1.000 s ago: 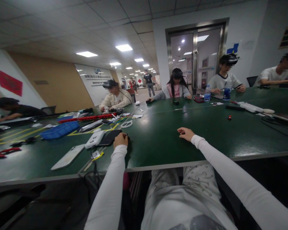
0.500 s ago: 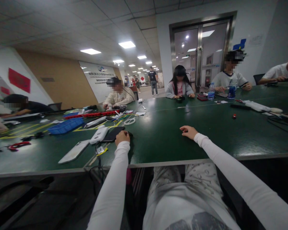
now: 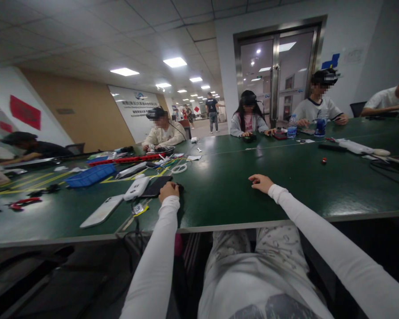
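Observation:
My left hand [image 3: 169, 191] rests on the green table [image 3: 216, 190], its fingers curled over a small black object [image 3: 181, 188] that is mostly hidden, so its kind does not show. Just left of that hand lies a flat black pad [image 3: 154, 188], and beside the pad a white device [image 3: 137, 188]. A white phone [image 3: 103, 211] lies nearer the table edge. Farther right, my right hand [image 3: 261, 183] lies on the bare tabletop with its fingers loosely bent and apart, holding nothing.
A blue tray [image 3: 90, 176] and a coiled white cable [image 3: 179, 168] are at the left. A small red item [image 3: 324, 160] sits to the right, before a long white tool [image 3: 355, 147]. Several people sit around the table; a water bottle [image 3: 291, 127] stands across from me.
My hands have hardly moved. Across the table, the hands of the person in the light jacket have shifted a little. The whole view has drifted very slightly.

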`<state>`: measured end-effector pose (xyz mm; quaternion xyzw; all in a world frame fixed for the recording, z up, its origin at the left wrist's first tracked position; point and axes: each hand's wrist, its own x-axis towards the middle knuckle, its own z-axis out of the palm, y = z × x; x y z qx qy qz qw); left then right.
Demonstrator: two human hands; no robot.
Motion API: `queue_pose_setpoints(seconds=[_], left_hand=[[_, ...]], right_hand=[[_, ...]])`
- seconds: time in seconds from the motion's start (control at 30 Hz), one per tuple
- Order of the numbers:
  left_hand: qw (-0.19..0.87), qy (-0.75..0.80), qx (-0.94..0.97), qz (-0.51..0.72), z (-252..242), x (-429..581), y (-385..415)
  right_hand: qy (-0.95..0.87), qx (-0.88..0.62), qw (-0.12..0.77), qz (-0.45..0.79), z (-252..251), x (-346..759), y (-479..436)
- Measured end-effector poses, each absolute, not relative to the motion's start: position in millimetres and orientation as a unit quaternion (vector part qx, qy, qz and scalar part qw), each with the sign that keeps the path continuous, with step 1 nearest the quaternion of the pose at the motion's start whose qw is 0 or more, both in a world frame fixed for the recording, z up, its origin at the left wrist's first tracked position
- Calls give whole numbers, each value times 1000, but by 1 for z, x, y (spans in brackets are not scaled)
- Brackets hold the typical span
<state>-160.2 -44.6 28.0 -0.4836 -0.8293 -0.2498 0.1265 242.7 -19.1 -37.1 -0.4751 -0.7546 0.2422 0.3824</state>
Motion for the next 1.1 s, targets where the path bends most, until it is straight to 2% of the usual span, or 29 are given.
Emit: queue_pose_setpoints(seconds=[1.1], left_hand=[[123, -833, -492, -221, 29, -157, -46]], right_hand=[[-759, -486, 370, 229, -30, 242, -26]])
